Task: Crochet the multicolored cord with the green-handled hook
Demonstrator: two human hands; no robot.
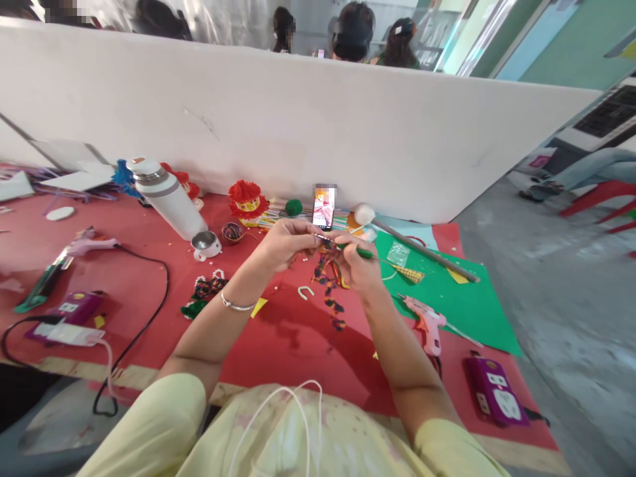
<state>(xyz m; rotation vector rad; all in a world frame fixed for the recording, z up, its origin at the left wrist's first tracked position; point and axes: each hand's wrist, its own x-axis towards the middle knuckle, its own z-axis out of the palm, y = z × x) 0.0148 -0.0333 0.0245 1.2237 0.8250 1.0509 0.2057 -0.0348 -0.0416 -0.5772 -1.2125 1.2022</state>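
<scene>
In the middle of the head view both my hands meet above the red table. My right hand (362, 265) is closed around a crochet hook (366, 253) with a green handle, its shaft pointing left. Between its fingertips my left hand (288, 242) pinches the top of a dark multicoloured crocheted strip (334, 301). The strip hangs down in curls, and its upper end is partly hidden by the fingers. A ball of multicoloured yarn (232, 231) lies left of my hands. Just beyond them, a phone (324, 207) with a lit screen leans upright.
A white flask (166, 199) and its steel cup (205, 245) stand left. Rightward are a green sheet (462, 305), a pink glue gun (424, 321), a stick (427, 250) and a purple power box (497, 391). Another glue gun (92, 245) with a cable lies left. A white partition (298, 112) closes the back.
</scene>
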